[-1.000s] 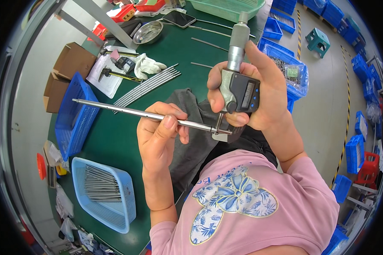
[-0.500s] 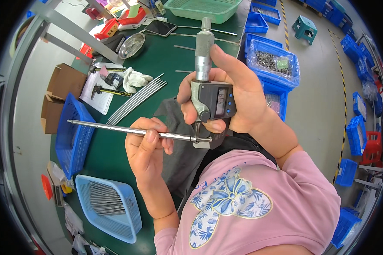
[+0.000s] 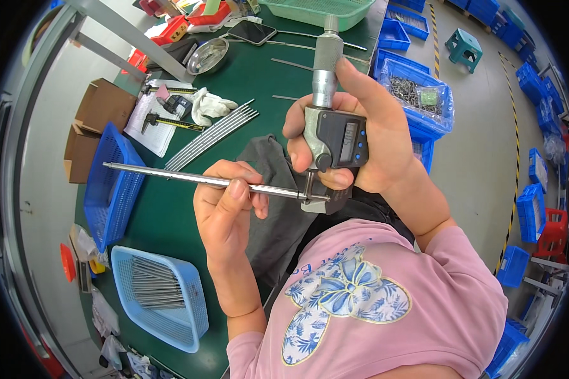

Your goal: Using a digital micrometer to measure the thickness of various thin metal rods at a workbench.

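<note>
My right hand (image 3: 379, 126) is closed round a digital micrometer (image 3: 335, 136) with a grey frame, a small screen and a ribbed thimble at the top. In my left hand (image 3: 224, 211) a thin shiny metal rod (image 3: 189, 177) is pinched between thumb and fingers. The rod lies nearly level, its left end over a dark blue basket (image 3: 114, 196). Its right end sits at the micrometer's jaws, under the spindle. Whether both jaws touch it, I cannot tell. A grey cloth (image 3: 265, 246) lies beneath my hands.
A light blue basket (image 3: 199, 312) of metal rods stands front left. Several rods (image 3: 212, 136) lie on the green table (image 3: 234, 82) beside white gloves (image 3: 208, 106) and calipers (image 3: 177, 121). A metal bowl (image 3: 207, 57) and phone (image 3: 251, 32) are farther back. Blue bins (image 3: 417, 123) stand at right.
The whole scene has shifted slightly in the view. My hands still hold the rod and micrometer in much the same pose, and the micrometer's screen reading has changed.
</note>
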### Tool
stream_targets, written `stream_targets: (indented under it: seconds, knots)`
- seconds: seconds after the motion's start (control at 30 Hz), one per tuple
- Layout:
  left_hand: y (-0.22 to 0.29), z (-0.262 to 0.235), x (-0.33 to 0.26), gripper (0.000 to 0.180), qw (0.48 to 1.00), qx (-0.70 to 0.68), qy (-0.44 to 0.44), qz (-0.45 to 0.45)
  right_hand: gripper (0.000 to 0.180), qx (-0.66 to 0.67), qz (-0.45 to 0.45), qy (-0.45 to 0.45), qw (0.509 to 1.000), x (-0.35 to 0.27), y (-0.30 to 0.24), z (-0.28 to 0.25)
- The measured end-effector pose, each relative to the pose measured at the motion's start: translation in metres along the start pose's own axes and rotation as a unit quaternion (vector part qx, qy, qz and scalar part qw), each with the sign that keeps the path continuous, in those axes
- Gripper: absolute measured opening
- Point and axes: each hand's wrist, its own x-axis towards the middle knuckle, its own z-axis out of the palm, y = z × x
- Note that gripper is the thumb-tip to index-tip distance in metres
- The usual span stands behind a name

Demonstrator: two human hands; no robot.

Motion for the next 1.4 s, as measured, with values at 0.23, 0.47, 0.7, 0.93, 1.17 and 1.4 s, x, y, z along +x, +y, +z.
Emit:
stream_targets:
  seconds: [0.23, 0.47, 0.7, 0.93, 1.17, 1.4]
  knots:
    - [0.0005, -0.0005, -0.0002, 0.017, 1.0, 0.012, 0.009, 0.0, 0.061, 0.011, 0.014, -0.002, 1.0, 0.001, 0.0008, 0.0013]
    - [0.0007, -0.0007, -0.0013, 0.017, 1.0, 0.014, 0.018, 0.0, 0.069, -0.022, 0.008, -0.02, 1.0, 0.0017, 0.0014, -0.0022]
    - [0.0025, 0.0005, -0.0007, 0.017, 1.0, -0.002, 0.0, 0.0, 0.062, 0.011, 0.002, -0.013, 1.0, -0.0017, 0.0017, -0.0006]
    - [0.0017, 0.0003, -0.0004, 0.018, 1.0, 0.001, -0.001, -0.003, 0.061, 0.016, 0.007, -0.016, 1.0, 0.0003, 0.0017, -0.0007]
    - [0.0009, -0.0018, -0.0022, 0.017, 1.0, 0.004, 0.003, -0.002, 0.07, -0.001, 0.009, -0.024, 1.0, 0.0015, 0.0037, -0.0043]
    - [0.0027, -0.0003, -0.0027, 0.016, 1.0, -0.012, 0.003, -0.009, 0.064, 0.016, 0.006, -0.018, 1.0, -0.0023, 0.0033, -0.0018]
